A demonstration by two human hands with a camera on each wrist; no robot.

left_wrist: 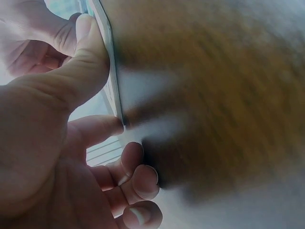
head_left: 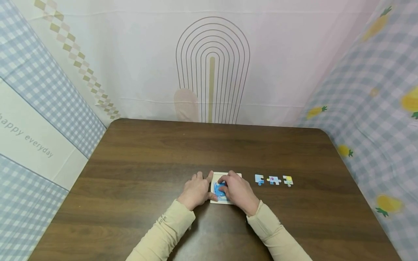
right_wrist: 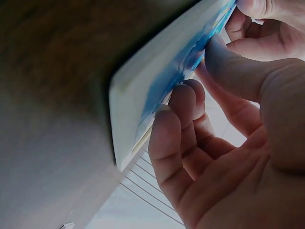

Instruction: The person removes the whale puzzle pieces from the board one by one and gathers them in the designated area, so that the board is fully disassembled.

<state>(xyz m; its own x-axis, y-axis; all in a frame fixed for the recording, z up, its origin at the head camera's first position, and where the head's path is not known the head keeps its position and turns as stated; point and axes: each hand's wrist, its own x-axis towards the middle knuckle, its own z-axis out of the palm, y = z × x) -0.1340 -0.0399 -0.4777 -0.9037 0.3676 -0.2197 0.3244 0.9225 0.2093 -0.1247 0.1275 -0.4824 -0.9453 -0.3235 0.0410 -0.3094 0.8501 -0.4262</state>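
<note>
A white-rimmed puzzle board (head_left: 226, 202) with a blue picture lies flat on the table between both hands. My left hand (head_left: 195, 190) touches its left side, the index finger near the far corner and the thumb by the near corner. In the left wrist view, the thumb of the left hand (left_wrist: 57, 109) rests along the board's edge (left_wrist: 110, 52), its other fingers loosely bent. My right hand (head_left: 240, 190) reaches over the board from the right. The right wrist view shows the thumb of the right hand (right_wrist: 238, 109) pressing on the blue surface; no separate piece is visible in its fingers.
To the right of the board lie a blue-and-white puzzle piece (head_left: 259, 179), a piece with a purple mark (head_left: 273, 179) and a yellow-patterned piece (head_left: 287, 180). The brown table (head_left: 147, 152) extends around them, with printed cloth (head_left: 147, 65) behind and at both sides.
</note>
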